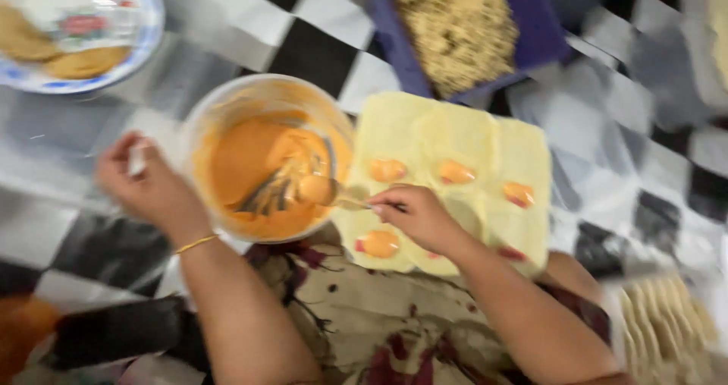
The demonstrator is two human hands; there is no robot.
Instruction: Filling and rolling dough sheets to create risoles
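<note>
Even, soft indoor light, few shadows; heavy motion blur smears the whole view, worst at the edges.

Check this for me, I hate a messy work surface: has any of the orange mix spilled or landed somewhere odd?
No spill shows. The orange mix stays in the bowl, on the spoon held by the right hand, and in neat dollops on the yellow sheet. Blur hides small drips.

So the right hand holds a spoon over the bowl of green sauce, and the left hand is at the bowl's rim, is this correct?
Not quite: the head view shows the sauce is orange, not green. The rest holds: the right hand holds the spoon over the bowl, and the left hand is at its rim.
</note>
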